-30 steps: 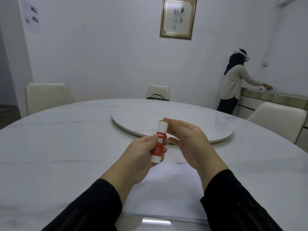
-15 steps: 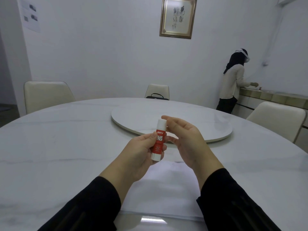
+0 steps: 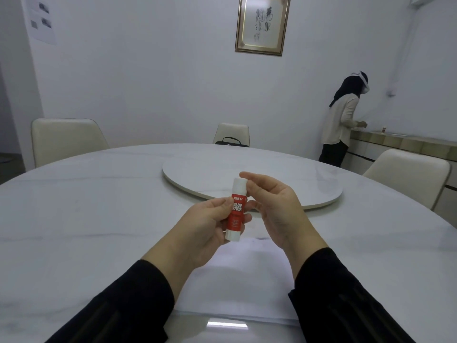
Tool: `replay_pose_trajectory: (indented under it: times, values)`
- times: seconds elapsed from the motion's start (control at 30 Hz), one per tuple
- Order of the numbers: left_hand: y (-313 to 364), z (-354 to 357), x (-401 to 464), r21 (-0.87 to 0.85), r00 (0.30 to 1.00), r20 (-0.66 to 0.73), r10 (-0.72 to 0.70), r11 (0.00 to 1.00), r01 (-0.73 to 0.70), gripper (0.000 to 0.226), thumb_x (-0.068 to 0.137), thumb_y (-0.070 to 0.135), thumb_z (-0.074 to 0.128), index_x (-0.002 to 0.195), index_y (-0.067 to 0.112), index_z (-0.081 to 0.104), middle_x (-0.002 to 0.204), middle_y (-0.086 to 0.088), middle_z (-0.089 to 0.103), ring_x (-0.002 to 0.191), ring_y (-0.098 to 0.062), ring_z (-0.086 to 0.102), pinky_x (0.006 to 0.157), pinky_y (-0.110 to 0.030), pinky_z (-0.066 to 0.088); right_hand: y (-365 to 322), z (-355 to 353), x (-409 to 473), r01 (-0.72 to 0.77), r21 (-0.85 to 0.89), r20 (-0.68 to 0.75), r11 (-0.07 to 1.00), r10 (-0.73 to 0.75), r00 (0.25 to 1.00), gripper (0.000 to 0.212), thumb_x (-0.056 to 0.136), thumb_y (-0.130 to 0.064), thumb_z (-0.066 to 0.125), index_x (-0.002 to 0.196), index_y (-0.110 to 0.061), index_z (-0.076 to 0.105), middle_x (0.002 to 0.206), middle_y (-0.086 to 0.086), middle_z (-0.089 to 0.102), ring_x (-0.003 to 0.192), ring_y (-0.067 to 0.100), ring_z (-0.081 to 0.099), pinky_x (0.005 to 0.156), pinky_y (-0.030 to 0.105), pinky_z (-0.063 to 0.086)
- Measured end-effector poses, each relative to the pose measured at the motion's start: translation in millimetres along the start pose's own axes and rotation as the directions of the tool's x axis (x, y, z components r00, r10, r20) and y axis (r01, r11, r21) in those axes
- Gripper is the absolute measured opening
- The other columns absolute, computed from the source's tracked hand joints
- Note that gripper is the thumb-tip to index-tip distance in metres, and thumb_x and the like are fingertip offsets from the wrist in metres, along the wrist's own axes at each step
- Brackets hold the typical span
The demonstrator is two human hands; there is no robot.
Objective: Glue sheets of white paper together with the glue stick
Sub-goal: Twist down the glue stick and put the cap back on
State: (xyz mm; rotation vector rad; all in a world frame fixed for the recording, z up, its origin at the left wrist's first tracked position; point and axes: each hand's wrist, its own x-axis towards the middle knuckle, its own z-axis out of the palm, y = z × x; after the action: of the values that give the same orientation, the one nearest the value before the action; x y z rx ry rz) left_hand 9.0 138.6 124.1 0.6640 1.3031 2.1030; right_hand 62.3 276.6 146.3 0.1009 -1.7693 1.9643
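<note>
The glue stick (image 3: 237, 209) stands almost upright in the air above the table, and its white cap is on. We hold its red body with our left hand (image 3: 205, 226), thumb in front and fingers curled behind it. Our right hand (image 3: 274, 206) is at 3 o'clock of the stick, just beside the cap; its fingers are loosely bent and we cannot tell if they touch the cap. The white paper (image 3: 237, 280) lies flat on the round table (image 3: 74, 219) at 6 o'clock of the stick, under our wrists. We judge the task is at the very start: the cap must come off, then the glue goes on a sheet, then the sheets are pressed together. No glue is visible on the paper.
</note>
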Motion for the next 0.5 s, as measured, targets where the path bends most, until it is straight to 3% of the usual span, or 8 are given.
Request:
replay_pose_trajectory:
  times: [0.07,0.17,0.27,0.37,0.43,0.5]
  values:
    - [-0.4,-1.1,0.8,0.018,1.000,-0.013,-0.003,1.000,0.003,0.023,0.092,0.018,0.051,0.103,0.005,0.065,0.096,-0.009,0.075,0.081,-0.019,0.071,0.068,-0.032,0.055,0.1,-0.7,-0.8,0.048,-0.032,-0.032,0.998,-0.049,0.998,0.010,0.079,-0.013,0.071,0.087,-0.018,0.075,0.084,-0.002,0.073,0.083,0.012,0.065,0.078,0.031,0.047]
    - [2.1,-3.8,1.8,-0.006,1.000,-0.018,0.001,1.000,-0.001,0.024,0.092,0.016,0.050,0.099,0.003,0.069,0.092,-0.010,0.075,0.080,-0.019,0.071,0.066,-0.031,0.056,-7.5,-6.4,-2.1,0.145,-0.289,0.042,0.946,-0.139,0.989,0.022,0.076,-0.021,0.076,0.097,-0.028,0.074,0.104,-0.015,0.071,0.100,0.002,0.062,0.086,0.029,0.047]
    - [5.2,-7.4,1.9,-0.046,1.000,-0.008,0.019,0.999,-0.019,0.031,0.092,0.017,0.049,0.083,0.006,0.077,0.088,-0.009,0.074,0.077,-0.018,0.071,0.063,-0.030,0.057,-11.2,-8.5,-6.2,0.180,-0.531,0.216,0.828,-0.073,0.974,0.076,0.055,-0.023,0.088,0.121,-0.048,0.058,0.112,-0.024,0.062,0.105,-0.005,0.055,0.085,0.022,0.043]
    - [5.8,-11.0,3.3,-0.091,0.999,-0.015,0.035,0.995,-0.036,0.028,0.093,0.016,0.049,0.091,0.002,0.074,0.091,-0.012,0.073,0.080,-0.022,0.071,0.064,-0.032,0.058,-6.4,-2.8,-6.9,0.234,-0.655,0.298,0.718,-0.039,0.954,0.114,0.045,-0.021,0.092,0.137,-0.051,0.033,0.131,-0.027,0.043,0.110,-0.004,0.047,0.086,0.017,0.044]
    - [5.7,-13.1,3.7,-0.110,0.999,-0.007,0.039,0.993,-0.039,0.026,0.091,0.016,0.051,0.098,-0.001,0.070,0.093,-0.013,0.073,0.082,-0.023,0.071,0.065,-0.032,0.058,-3.1,0.0,-7.2,0.293,-0.703,0.334,0.648,-0.063,0.940,0.119,0.046,-0.024,0.092,0.141,-0.049,0.025,0.136,-0.026,0.034,0.111,-0.003,0.044,0.085,0.012,0.043]
    - [4.8,-14.5,4.0,-0.102,0.999,0.013,0.039,0.994,-0.037,0.026,0.085,0.018,0.055,0.091,0.001,0.074,0.092,-0.012,0.073,0.082,-0.022,0.071,0.066,-0.031,0.058,-0.4,0.0,-7.6,0.351,-0.726,0.352,0.591,-0.119,0.928,0.114,0.048,-0.024,0.091,0.139,-0.045,0.027,0.133,-0.025,0.034,0.108,-0.001,0.044,0.083,0.009,0.042]
